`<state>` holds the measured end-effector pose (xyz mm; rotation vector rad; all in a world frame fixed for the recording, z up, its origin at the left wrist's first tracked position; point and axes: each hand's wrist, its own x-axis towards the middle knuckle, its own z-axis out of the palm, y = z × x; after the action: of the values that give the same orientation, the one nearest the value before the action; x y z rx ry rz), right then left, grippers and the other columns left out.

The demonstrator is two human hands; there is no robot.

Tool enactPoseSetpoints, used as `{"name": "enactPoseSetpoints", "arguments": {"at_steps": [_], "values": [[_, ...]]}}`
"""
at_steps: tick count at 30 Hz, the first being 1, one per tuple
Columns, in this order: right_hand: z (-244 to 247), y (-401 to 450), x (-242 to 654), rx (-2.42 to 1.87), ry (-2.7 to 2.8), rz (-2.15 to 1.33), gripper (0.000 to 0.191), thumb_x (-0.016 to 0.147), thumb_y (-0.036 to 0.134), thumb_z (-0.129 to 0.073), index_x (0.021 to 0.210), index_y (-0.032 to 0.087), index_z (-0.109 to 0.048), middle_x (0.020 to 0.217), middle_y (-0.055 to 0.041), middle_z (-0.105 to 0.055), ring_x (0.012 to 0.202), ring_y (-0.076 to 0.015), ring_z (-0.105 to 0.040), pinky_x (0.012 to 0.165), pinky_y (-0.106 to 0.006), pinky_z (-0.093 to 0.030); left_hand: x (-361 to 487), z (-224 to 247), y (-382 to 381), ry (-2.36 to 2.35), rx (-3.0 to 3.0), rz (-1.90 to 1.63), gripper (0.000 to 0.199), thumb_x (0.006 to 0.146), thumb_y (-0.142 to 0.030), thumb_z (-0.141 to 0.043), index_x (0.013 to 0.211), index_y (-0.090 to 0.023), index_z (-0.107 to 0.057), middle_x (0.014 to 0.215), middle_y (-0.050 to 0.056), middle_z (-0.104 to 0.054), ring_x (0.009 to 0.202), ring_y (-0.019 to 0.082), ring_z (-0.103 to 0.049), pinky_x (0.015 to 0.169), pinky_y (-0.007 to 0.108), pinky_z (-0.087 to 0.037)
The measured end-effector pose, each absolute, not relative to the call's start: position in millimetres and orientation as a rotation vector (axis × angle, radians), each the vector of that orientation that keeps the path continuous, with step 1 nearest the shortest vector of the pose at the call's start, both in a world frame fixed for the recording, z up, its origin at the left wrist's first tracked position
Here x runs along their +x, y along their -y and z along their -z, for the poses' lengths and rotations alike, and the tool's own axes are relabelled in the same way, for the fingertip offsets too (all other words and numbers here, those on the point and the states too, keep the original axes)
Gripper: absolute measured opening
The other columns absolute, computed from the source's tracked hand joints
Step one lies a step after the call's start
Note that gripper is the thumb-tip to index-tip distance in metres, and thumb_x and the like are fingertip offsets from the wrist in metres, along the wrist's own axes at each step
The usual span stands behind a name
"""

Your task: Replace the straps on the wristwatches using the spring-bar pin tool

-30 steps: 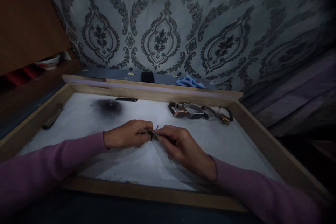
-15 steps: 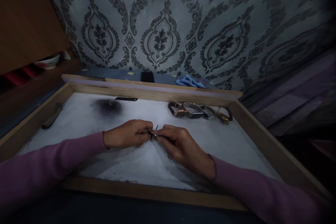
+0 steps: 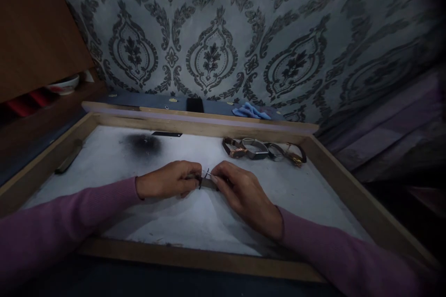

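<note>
Between my hands, just above the white tray floor, is a dark watch strap [image 3: 209, 184] with a small shiny metal buckle [image 3: 208, 174]. My left hand [image 3: 170, 179] is closed around one end, hiding much of it. The thumb and fingertips of my right hand [image 3: 240, 190] pinch at the buckle on the right side. A broad grey-brown piece of the strap shows below the right fingertips. Whether a watch case is inside my left hand, I cannot tell.
Several watches [image 3: 257, 148] stand in a row at the tray's back right. A folded knife-like object [image 3: 69, 157] leans by the left wall. A flat black strip [image 3: 167, 134] lies near the wooden rim [image 3: 205, 118]. Behind it are a blue cloth [image 3: 251, 111] and black object [image 3: 195, 105].
My right fingers have shifted up onto the buckle, uncovering more of the strap below them. My left hand keeps its hold. The view has tilted slightly upward.
</note>
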<state>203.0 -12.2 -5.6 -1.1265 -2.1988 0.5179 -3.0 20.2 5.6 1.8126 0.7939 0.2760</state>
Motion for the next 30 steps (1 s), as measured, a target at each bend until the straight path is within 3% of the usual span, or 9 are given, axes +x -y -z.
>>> {"name": "enactPoseSetpoints", "arguments": {"at_steps": [4,20,27,30], "values": [[7,12,202,-1.067,2.217,-0.496,0.014,0.093,0.017,-0.043,0.081,0.018,-0.050,0.081,-0.0048,-0.055,0.075,-0.0173,-0.053,0.067,-0.029,-0.042,-3,-3,-20,-0.809,1.758,-0.300,0.005,0.082,-0.021,-0.046,0.079,-0.018,-0.047,0.055,-0.006,-0.048,0.052,0.010,-0.045,0.052,0.022,-0.035],[-4,12,200,-1.121,2.238,-0.774,0.018,0.095,0.017,-0.043,0.077,0.020,-0.046,0.074,-0.0001,-0.053,0.067,-0.0137,-0.050,0.061,-0.026,-0.040,-1,-8,-18,-0.852,1.812,-0.317,0.006,0.083,-0.020,-0.045,0.078,-0.018,-0.047,0.056,-0.006,-0.047,0.053,0.010,-0.044,0.052,0.023,-0.033],[-6,10,205,-1.232,2.262,-0.367,0.013,0.091,0.012,-0.046,0.081,0.019,-0.050,0.090,-0.0059,-0.055,0.076,-0.0168,-0.053,0.068,-0.029,-0.044,0,-7,-17,-0.878,1.810,-0.320,0.007,0.083,-0.021,-0.045,0.077,-0.018,-0.047,0.055,-0.006,-0.047,0.053,0.011,-0.043,0.053,0.024,-0.033],[-8,14,204,-1.205,2.247,-0.305,0.015,0.091,0.013,-0.047,0.078,0.019,-0.049,0.084,-0.0051,-0.055,0.071,-0.0161,-0.053,0.063,-0.027,-0.041,1,-7,-17,-0.888,1.794,-0.329,0.007,0.083,-0.021,-0.046,0.077,-0.018,-0.047,0.055,-0.006,-0.047,0.052,0.010,-0.043,0.052,0.023,-0.032]]}}
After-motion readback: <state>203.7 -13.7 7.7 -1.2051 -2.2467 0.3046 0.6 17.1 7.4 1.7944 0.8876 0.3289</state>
